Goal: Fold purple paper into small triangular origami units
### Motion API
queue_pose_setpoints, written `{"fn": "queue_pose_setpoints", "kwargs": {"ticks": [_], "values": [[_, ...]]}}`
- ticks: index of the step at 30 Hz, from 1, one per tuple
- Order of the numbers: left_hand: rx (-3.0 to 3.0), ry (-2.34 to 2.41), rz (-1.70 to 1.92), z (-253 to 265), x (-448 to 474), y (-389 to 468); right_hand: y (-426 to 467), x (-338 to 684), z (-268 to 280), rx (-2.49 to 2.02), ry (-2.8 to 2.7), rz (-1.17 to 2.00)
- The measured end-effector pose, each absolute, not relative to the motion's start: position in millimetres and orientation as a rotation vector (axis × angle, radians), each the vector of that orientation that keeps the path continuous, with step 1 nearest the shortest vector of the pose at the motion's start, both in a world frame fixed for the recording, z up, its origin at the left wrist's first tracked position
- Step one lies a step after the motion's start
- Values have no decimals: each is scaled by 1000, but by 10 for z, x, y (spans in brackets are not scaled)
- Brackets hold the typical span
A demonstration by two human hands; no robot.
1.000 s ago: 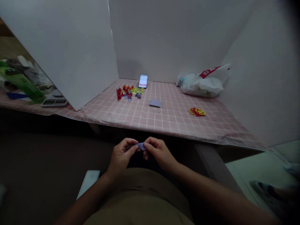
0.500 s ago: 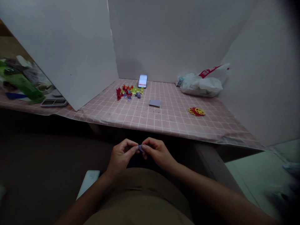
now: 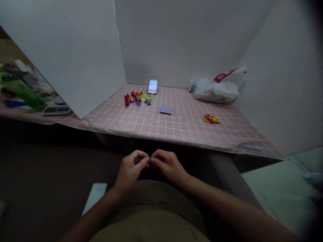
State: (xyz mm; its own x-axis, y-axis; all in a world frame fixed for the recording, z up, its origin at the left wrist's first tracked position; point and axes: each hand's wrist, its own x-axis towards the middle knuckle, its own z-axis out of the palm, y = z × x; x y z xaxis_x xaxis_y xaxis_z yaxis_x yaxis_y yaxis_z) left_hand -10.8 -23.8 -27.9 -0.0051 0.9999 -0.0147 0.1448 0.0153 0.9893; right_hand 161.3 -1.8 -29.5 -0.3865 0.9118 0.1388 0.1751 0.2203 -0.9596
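Note:
Between my two hands, below the table's front edge, is a small piece of purple paper, mostly hidden by the fingers. My left hand pinches its left side with thumb and forefinger. My right hand pinches the other side, fingertips close to the left ones. On the table a stack of purple paper squares lies beyond the hands. Farther back to the left sits a cluster of small folded paper pieces in red, orange, yellow and purple.
A lit phone leans near the back wall. A white plastic bag lies back right, with red and yellow cut-out shapes before it. White panels enclose the pink checked table. A kitchen scale is left; a pale flat device lies below.
The purple paper has turned between my fingertips and now shows only a thin edge. My hands have drawn slightly closer together. The view has shifted a little.

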Motion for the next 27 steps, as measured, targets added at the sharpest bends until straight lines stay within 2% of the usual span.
{"fn": "queue_pose_setpoints", "kwargs": {"ticks": [7, 11, 16, 21, 27], "values": [[1378, 1304, 1083, -239, -110, -218, -14, 1622, -229, -1031, -1802, 1189], [1399, 1303, 1064, -226, -112, -214, 33, 1643, -257, -1037, -1721, 1327], [1334, 1336, 1094, -222, -96, -215, 96, 1664, -285, -1043, -1652, 1297], [1322, 1337, 1099, -245, -63, -236, 61, 1632, -281, -1014, -1574, 1447], [1327, 1283, 1053, -236, -61, -216, 79, 1665, -250, -1047, -1721, 1303]]}}
